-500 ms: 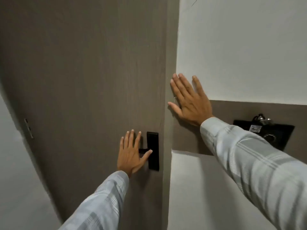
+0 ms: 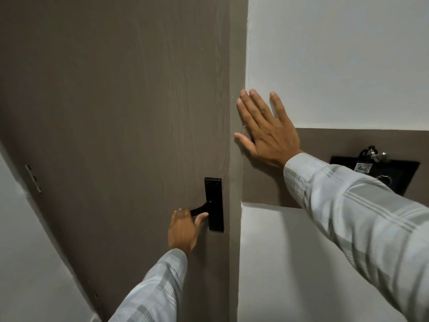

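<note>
A brown wood-grain door (image 2: pixel 120 112) fills the left and middle of the head view. Low on its right edge sits a black lever handle (image 2: pixel 199 209) on a tall black backplate (image 2: pixel 214 203). My left hand (image 2: pixel 183 228) grips the lever, fingers curled over it and thumb beneath, and the lever is tilted down to the left. My right hand (image 2: pixel 264 131) lies flat with spread, straight fingers on the white wall (image 2: pixel 336 54) beside the door frame (image 2: pixel 236 66).
A brown band (image 2: pixel 325 145) crosses the wall at hand height. On it at the right is a black panel (image 2: pixel 394 180) with a tagged key hanging from it. A metal hinge (image 2: pixel 33 178) shows on the door's left edge.
My left hand went from open fingers against the door to curled around the lever, which has tilted down. My right hand stays flat on the wall.
</note>
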Demonstrator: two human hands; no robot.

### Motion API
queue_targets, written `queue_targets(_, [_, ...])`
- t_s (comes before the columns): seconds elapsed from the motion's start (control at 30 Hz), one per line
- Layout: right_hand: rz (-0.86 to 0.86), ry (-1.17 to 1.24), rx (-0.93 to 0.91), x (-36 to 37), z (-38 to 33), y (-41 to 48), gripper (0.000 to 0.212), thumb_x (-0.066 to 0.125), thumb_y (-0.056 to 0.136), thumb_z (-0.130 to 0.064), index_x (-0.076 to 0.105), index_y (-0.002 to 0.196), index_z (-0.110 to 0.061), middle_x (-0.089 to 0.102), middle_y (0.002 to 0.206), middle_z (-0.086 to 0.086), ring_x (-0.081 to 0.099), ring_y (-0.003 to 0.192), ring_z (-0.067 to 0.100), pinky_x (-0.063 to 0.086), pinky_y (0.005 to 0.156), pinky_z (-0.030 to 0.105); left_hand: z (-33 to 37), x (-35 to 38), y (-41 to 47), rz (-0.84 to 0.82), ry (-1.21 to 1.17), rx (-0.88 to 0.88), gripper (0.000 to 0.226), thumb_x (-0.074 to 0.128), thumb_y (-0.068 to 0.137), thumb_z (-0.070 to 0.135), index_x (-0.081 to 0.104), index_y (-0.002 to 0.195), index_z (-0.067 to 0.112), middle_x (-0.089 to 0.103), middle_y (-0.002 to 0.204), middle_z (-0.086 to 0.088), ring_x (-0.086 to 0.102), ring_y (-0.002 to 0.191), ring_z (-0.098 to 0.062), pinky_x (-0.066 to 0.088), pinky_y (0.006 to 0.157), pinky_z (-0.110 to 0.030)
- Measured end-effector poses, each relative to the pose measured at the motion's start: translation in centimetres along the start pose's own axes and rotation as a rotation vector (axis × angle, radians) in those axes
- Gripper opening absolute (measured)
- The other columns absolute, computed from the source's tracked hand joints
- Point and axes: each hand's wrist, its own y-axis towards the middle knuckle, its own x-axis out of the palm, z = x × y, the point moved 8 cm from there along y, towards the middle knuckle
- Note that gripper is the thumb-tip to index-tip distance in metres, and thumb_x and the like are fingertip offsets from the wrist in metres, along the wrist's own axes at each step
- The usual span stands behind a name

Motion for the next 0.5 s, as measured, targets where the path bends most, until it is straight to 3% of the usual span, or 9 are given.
queue_targets(0.1, [0.058,-0.004,0.019,0.0,0.6,0.1,0.073,0.022,0.1,-0.054,0.016,0.156,-0.008,0.021,0.164,0.012,0.019,0.152,0.026,0.014,0.122,0.053,0.4,0.6,-1.0,-0.077,-0.065,-0.079,0.08,0.024,0.086,0.072,0.063,0.115,0.008,0.069,0.112,-0.018,0.065,0.106,-0.035,0.052,0.089,-0.045])
queue_targets(0.23, [0.055,-0.002,0.012,0.2,0.9,-0.1,0.073,0.022,0.099,-0.053,0.013,0.157,-0.009,0.02,0.165,0.012,0.017,0.153,0.026,0.013,0.123,0.053,0.5,0.8,-1.2,-0.138,-0.112,-0.052,0.082,0.023,0.083,0.073,0.064,0.111,0.009,0.072,0.103,-0.016,0.068,0.096,-0.035,0.054,0.084,-0.044])
queue_targets(0.4, [-0.002,0.031,0.017,0.5,0.4,-0.3,0.074,0.024,0.098,-0.052,0.011,0.157,-0.01,0.017,0.165,0.011,0.013,0.153,0.026,0.013,0.123,0.053,-0.5,-2.6,-0.5,-0.029,0.122,0.108,0.069,0.036,0.088,0.07,0.058,0.118,0.011,0.065,0.117,-0.014,0.058,0.114,-0.032,0.05,0.095,-0.042])
queue_targets(0.5, [-0.066,0.038,0.022,0.3,0.3,-0.1,0.076,0.023,0.097,-0.053,0.009,0.158,-0.01,0.011,0.166,0.012,0.009,0.154,0.026,0.011,0.123,0.054,0.2,-4.6,0.1,-0.01,0.36,0.278,0.073,0.028,0.09,0.069,0.056,0.123,0.009,0.06,0.131,-0.013,0.049,0.13,-0.029,0.03,0.117,-0.037])
